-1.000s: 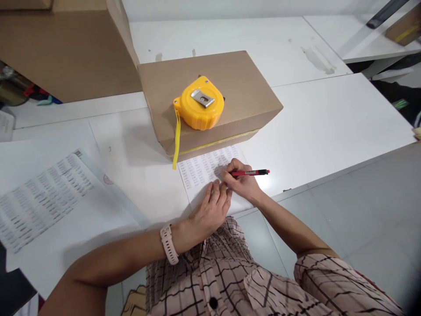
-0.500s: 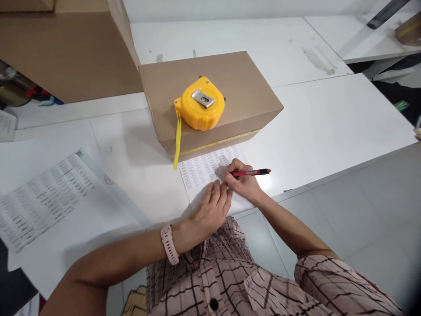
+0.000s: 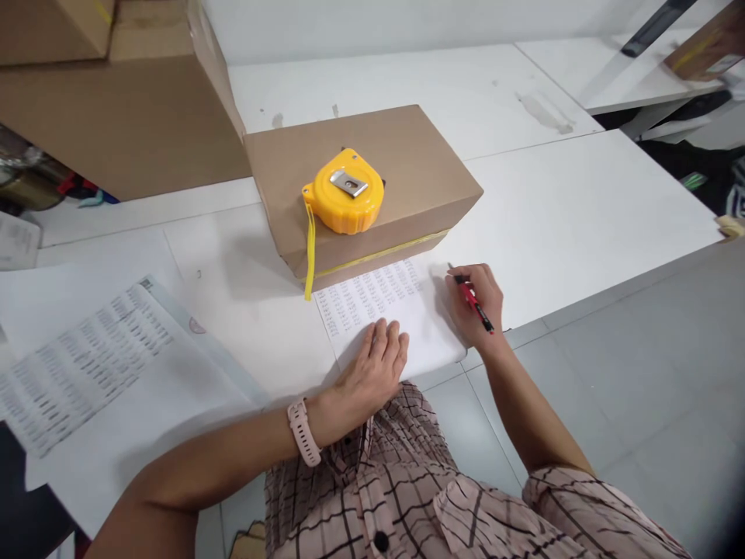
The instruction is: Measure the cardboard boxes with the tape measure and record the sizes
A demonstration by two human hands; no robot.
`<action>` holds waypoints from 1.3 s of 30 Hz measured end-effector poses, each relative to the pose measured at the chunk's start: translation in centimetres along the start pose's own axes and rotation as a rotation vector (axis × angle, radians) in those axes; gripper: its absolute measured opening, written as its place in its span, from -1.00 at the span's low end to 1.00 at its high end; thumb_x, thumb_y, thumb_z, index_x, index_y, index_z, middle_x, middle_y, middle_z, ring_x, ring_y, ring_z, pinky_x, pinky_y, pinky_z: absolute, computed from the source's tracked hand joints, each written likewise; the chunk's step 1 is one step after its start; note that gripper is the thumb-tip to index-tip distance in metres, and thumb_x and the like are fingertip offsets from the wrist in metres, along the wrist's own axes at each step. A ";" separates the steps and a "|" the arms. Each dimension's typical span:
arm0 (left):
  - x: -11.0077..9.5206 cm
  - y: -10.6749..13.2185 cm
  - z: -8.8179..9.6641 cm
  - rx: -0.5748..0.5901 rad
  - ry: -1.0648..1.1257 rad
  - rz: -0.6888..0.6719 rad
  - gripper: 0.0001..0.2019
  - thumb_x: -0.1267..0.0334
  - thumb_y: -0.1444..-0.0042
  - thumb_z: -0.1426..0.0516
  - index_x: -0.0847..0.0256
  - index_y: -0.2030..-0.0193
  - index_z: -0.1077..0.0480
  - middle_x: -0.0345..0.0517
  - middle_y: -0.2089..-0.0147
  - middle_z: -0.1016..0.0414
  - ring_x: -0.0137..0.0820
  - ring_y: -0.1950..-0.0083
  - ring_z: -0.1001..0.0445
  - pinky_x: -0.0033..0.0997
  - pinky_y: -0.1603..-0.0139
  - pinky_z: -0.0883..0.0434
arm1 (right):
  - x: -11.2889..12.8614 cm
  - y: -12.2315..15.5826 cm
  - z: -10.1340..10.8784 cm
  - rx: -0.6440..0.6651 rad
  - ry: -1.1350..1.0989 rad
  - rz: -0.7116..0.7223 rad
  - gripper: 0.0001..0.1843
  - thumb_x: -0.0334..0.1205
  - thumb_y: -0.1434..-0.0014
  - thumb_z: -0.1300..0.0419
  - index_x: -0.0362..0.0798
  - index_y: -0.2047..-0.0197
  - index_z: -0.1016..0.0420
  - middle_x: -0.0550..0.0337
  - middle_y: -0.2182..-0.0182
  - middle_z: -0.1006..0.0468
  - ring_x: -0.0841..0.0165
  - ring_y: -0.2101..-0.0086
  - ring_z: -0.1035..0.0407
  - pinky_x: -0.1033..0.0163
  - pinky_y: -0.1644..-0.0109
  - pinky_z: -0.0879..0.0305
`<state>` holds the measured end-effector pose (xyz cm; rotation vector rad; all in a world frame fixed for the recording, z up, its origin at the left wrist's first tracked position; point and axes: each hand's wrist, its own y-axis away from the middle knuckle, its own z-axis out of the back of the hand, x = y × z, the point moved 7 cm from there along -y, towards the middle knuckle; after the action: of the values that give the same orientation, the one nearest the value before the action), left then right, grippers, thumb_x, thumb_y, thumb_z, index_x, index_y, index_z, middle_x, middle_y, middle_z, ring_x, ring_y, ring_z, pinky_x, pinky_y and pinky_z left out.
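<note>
A red and black pen (image 3: 474, 303) is in my right hand (image 3: 478, 301), its tip pointing up and left at the right side of a sheet of paper. Columns of small handwriting cover the upper part of this sheet (image 3: 424, 334). My left hand (image 3: 375, 361) lies flat on the paper's lower left, fingers stretched out and holding nothing. Just beyond the sheet sits a closed cardboard box (image 3: 419, 167), which overlaps the paper's top edge. On the box rests a yellow tape measure (image 3: 348, 194) with a metal clip and a yellow strap hanging over the front.
Large printed or written sheets (image 3: 93, 357) lie on the left of the white table (image 3: 559, 217). Bigger cardboard boxes (image 3: 133, 116) stand at the back left, beside some tools. Another box (image 3: 704, 46) is at the far right. The table's front edge runs near my body.
My right hand has moved right with the pen, away from the written columns and my left hand. The pen has turned in the fingers. My left hand stays put; the view has shifted slightly.
</note>
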<state>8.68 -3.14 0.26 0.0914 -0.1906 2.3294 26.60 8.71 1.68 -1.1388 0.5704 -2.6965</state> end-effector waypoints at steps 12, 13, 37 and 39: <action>4.8 -0.2 10.3 -0.420 0.234 0.051 -0.57 0.13 -0.37 -0.14 0.37 -0.25 -0.37 0.20 -0.27 -0.48 -0.09 -0.37 -0.37 -0.09 -0.33 -0.38 | -4.5 -0.9 0.9 0.026 0.365 0.163 -0.46 -0.52 -0.24 0.09 0.03 -0.12 -0.52 -0.03 0.15 -0.53 0.14 0.15 -0.32 0.04 0.10 -0.32; 6.3 -0.2 12.5 -0.533 0.189 0.102 -0.60 0.18 -0.37 -0.14 0.34 -0.24 -0.37 0.18 -0.28 -0.47 -0.07 -0.39 -0.34 -0.04 -0.34 -0.37 | -4.3 -0.8 0.9 0.014 0.361 0.164 -0.46 -0.51 -0.25 0.10 0.02 -0.14 -0.51 -0.03 0.16 -0.54 0.14 0.15 -0.33 0.04 0.10 -0.33; 14.8 -3.8 14.1 -0.469 1.398 0.491 -0.44 -0.07 -0.19 -0.15 0.22 -0.21 -0.23 -0.10 0.26 -0.61 -0.29 0.29 -0.61 -0.28 0.15 -0.54 | 14.0 -5.8 0.8 0.549 -1.092 -0.099 -0.57 0.16 -0.31 -0.19 0.08 -0.07 -0.58 0.07 0.09 -0.62 0.26 0.07 -0.47 0.05 -0.11 -0.41; 14.9 -3.1 13.9 -0.464 1.446 0.533 -0.41 -0.09 -0.16 -0.18 0.22 -0.21 -0.24 -0.10 0.27 -0.62 -0.28 0.29 -0.61 -0.29 0.15 -0.53 | 14.5 -6.0 0.1 0.595 -1.158 -0.189 -0.62 0.13 -0.23 -0.29 0.06 0.05 -0.63 0.12 0.17 -0.60 0.32 0.16 -0.45 0.11 -0.04 -0.40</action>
<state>0.72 7.28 16.15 -1.9644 0.0051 2.1674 16.60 10.01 13.68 -2.1936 -0.4907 -1.5948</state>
